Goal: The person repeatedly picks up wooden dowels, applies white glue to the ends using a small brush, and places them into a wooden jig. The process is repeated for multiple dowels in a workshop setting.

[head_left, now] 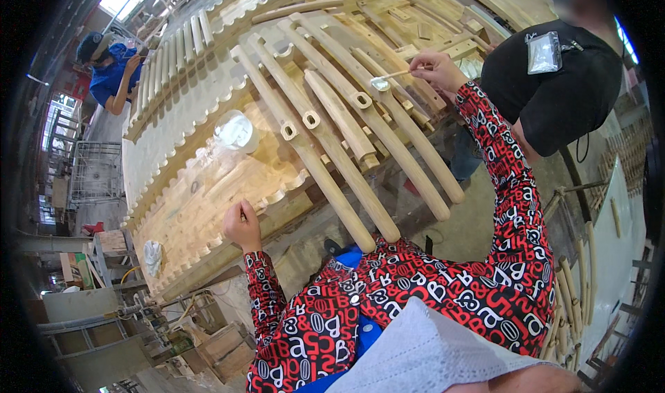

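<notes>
My right hand (pixel 438 73) pinches a thin wooden stick (pixel 397 74). Its tip meets white glue-like paste (pixel 379 84) at a slot in a long curved wooden chair-leg-like piece (pixel 414 138). Alongside lie more such pieces, with oval slots showing in one piece (pixel 325 173), a second (pixel 350 173) and a third (pixel 398 156). A shorter wooden piece (pixel 338 114) is between them. My left hand (pixel 242 227) is closed in a fist by the bench's notched edge; what it holds, if anything, is hidden. Beyond it stands a clear tub of white paste (pixel 236 131).
The bench has scalloped wooden rails (pixel 181 138), with a row of wooden rods (pixel 170 59) at far left. A crumpled white cloth (pixel 153 256) lies near its left end. One person in blue (pixel 111 74) works at far left; another in black (pixel 547 88) stands close at right.
</notes>
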The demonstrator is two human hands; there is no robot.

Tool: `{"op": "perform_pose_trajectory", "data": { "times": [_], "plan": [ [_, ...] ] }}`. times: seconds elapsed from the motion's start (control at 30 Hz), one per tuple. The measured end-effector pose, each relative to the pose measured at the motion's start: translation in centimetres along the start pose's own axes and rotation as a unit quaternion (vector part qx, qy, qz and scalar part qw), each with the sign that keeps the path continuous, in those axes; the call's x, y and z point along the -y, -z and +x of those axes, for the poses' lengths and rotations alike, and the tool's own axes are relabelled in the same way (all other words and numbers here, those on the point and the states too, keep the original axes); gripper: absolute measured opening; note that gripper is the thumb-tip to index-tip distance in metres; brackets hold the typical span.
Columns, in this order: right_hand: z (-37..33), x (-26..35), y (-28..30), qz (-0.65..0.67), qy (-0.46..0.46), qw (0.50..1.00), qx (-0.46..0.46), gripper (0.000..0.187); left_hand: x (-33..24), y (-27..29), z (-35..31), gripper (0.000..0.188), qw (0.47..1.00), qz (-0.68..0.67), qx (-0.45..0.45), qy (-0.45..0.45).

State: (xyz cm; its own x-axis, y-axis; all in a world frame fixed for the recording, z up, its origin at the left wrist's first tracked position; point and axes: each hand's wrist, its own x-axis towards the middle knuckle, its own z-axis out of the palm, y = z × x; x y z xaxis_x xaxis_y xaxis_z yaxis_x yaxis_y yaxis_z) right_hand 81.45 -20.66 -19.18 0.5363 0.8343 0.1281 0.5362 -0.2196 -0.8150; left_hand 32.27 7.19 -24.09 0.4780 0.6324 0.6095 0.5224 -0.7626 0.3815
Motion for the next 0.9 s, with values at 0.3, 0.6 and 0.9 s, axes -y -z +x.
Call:
{"op": "perform_pose_trajectory", "data": {
  "times": [0.3, 0.6, 0.9],
  "plan": [
    [-0.1, -2.0, -0.5, 0.001, 0.047, 0.998, -0.049, 0.012, -0.4, 0.0, 0.0, 0.017, 1.000, 0.010, -0.008, 0.020],
    [-0.9, -1.1, -0.3, -0.011, 0.003, 0.999, -0.050, 0.013, -0.1, -0.2, 0.0, 0.018, 0.999, 0.031, -0.012, 0.019],
    [1.6, 10.1, 0.2, -0.503, 0.131, 0.854, 0.027, 0.007, 0.3, -0.5, -0.2, 0.018, 0.999, 0.043, -0.020, 0.006]
  ]
}}
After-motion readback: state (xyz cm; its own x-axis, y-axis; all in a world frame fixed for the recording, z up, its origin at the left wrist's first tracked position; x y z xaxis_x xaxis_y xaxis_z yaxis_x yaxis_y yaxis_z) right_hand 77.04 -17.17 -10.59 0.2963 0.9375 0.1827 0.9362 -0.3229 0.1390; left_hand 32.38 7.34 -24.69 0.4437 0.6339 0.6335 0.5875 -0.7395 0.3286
